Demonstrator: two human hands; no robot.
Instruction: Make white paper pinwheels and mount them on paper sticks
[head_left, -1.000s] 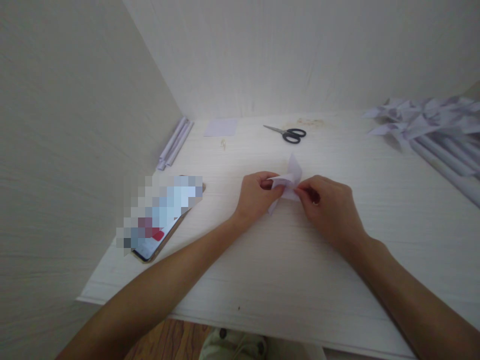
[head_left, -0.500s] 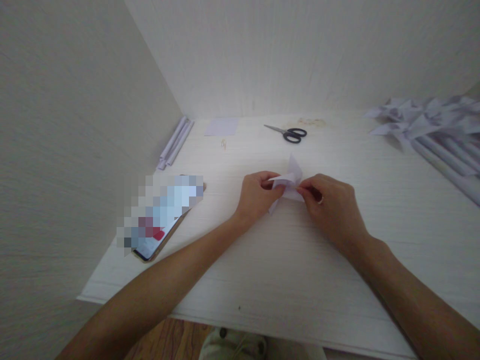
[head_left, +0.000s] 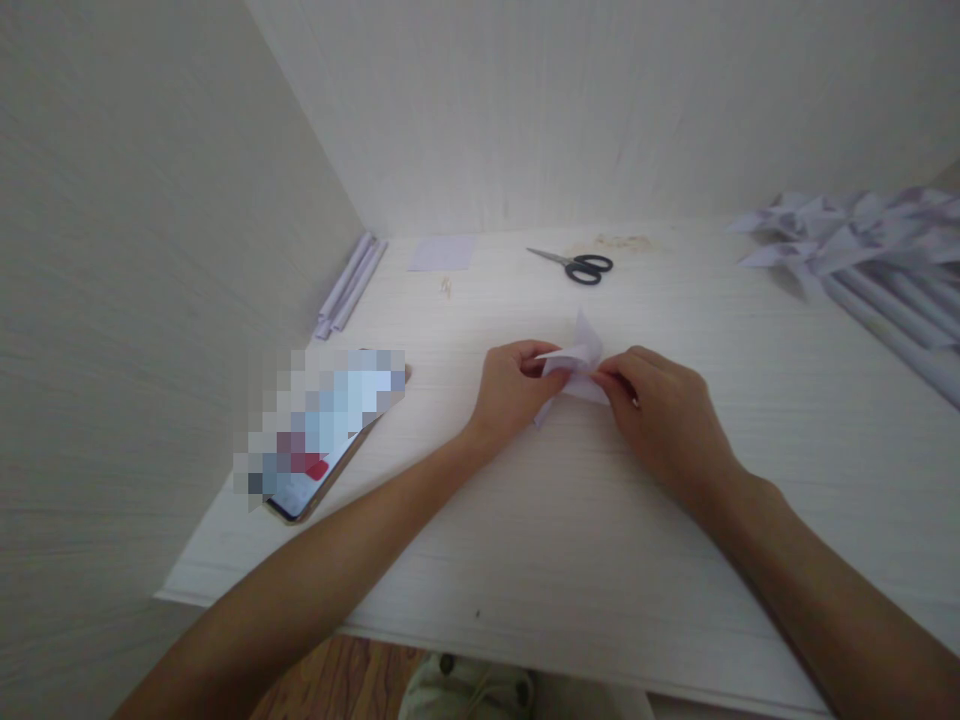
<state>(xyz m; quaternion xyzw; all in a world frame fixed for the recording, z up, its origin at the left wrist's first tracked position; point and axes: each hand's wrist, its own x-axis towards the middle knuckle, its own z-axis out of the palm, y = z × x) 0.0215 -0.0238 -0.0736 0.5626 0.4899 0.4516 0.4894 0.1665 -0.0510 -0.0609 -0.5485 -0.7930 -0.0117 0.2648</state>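
Observation:
A pale lilac paper pinwheel with pointed, curled blades is held just above the middle of the table. My left hand grips it from the left, the thumb in front and the fingers behind the paper. My right hand is closed in a pinch at the pinwheel's right side, close to its centre. Whatever lies between the right fingertips is too small and blurred to name. One blade stands up at the top, and another hangs below the left thumb.
Black-handled scissors lie behind my hands. A lilac paper square, small sticks and rolled paper tubes are at back left. A phone lies left. Finished paper pinwheels on tubes are piled right. Walls enclose the table's left and back.
Both hands keep their hold on the pinwheel in nearly the same place. My right hand has turned slightly, its fingers drawn closer together against the paper.

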